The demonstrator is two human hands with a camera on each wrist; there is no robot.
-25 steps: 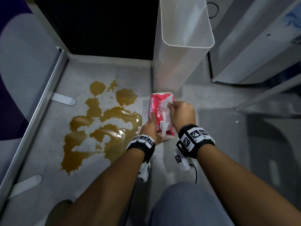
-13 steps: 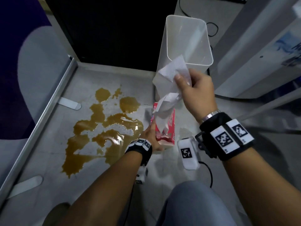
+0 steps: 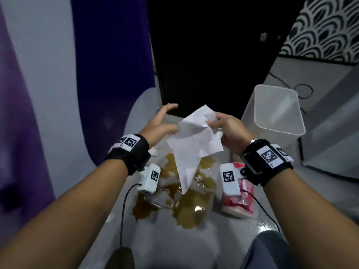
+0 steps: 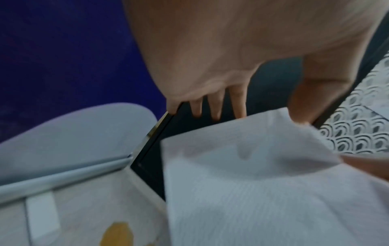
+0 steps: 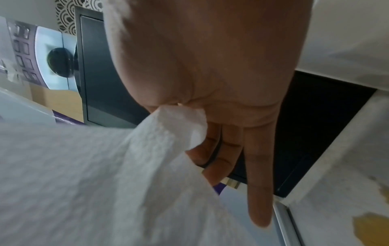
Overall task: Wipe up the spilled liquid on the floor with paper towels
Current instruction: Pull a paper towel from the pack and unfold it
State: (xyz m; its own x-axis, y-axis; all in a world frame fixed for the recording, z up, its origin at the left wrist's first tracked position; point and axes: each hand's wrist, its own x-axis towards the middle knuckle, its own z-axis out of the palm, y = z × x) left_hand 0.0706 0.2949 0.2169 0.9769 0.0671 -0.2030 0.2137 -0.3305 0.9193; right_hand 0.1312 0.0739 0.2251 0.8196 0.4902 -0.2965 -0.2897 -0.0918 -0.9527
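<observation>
A white paper towel [image 3: 192, 144] hangs unfolded in the air above the brown spill [image 3: 190, 206] on the grey floor. My right hand [image 3: 213, 123] pinches the towel's upper right part; in the right wrist view the towel [image 5: 84, 174] bunches between thumb and fingers. My left hand [image 3: 172, 117] is raised at the towel's left edge with straight fingers, and in the left wrist view its thumb tip touches the top edge of the towel [image 4: 263, 183]. The red tissue pack [image 3: 242, 199] lies on the floor right of the spill, partly hidden by my right wrist camera.
A translucent plastic bin [image 3: 279, 131] stands at the back right beside a white cabinet [image 3: 330, 123]. A dark opening [image 3: 204, 55] is straight ahead, and a purple and white wall [image 3: 58, 84] is on the left. My knee [image 3: 272, 249] is at the bottom right.
My right hand pulled the towel free of the pack and carried it left over the spill. My left hand let go of the pack and rose to the towel. The head view tilted up.
</observation>
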